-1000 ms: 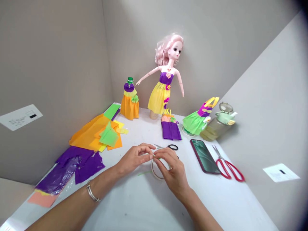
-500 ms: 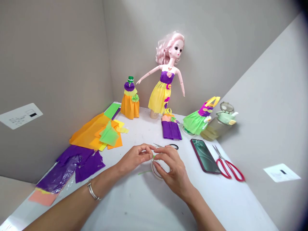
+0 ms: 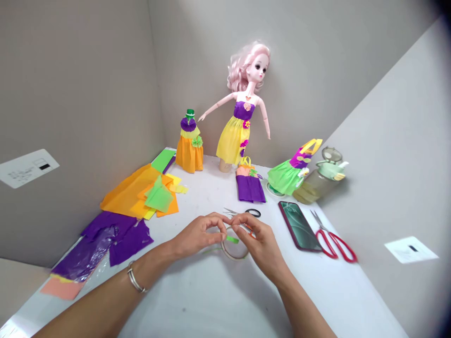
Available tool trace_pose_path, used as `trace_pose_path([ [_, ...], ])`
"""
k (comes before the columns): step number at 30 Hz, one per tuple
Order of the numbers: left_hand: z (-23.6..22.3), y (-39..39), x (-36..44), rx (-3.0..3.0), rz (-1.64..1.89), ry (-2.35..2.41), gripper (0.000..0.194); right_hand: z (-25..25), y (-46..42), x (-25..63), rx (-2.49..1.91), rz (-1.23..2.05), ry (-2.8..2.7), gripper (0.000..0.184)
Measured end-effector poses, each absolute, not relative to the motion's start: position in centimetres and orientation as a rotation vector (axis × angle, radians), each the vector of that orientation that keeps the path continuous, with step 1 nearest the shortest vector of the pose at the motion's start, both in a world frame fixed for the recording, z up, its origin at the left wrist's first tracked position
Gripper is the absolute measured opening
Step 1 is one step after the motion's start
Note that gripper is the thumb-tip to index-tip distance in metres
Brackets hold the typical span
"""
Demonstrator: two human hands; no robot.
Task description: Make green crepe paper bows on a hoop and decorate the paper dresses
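My left hand point(image 3: 199, 237) is closed in a pinch, with a small green paper strip point(image 3: 231, 239) at its fingertips. My right hand point(image 3: 259, 244) faces it, thumb and index finger drawn together near the tip of my left index finger. What the right fingertips hold, if anything, is too small to make out. Below both hands a tape roll point(image 3: 234, 257) lies flat on the table, partly covered by the right hand. A thin green strip point(image 3: 212, 250) lies left of the roll. Just beyond my fingers are small scissors point(image 3: 252, 213) with black handles, partly hidden.
Purple paper point(image 3: 130, 241) and orange paper point(image 3: 130, 192) lie at left. Behind stand a dressed bottle point(image 3: 190, 152) and a doll point(image 3: 232, 141), with a purple paper dress point(image 3: 250, 188) in front. At right are a green dress point(image 3: 287, 176), jar point(image 3: 315, 185), phone point(image 3: 299, 227) and red scissors point(image 3: 333, 241).
My right fingertips have shifted up and away from the left thumb, and the green strip now shows plainly beside the left fingertips. The left hand has stayed almost in place.
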State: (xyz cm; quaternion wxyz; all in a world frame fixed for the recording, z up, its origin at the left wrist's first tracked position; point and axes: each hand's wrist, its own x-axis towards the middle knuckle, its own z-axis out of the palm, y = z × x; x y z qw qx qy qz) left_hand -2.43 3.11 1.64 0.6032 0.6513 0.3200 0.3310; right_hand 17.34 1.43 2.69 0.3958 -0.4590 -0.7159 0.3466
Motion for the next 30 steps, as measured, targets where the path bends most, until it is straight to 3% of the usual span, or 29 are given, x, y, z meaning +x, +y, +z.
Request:
trace_pose_path([
  [5,1.1,3.5,-2.4,1.396,0.807,0.733,0.02,3.4,1.1,17.3,-1.046,0.87,-1.938,0.003],
  [13,0.8,3.6,-2.3,1.381,0.828,0.701,0.02,2.6,1.0,17.3,-1.015,0.649,-2.092,0.011],
  [30,1.7,3.2,-2.6,1.632,0.772,0.789,0.016,2.9,0.8,17.0,-1.149,0.806,-2.06,0.013],
])
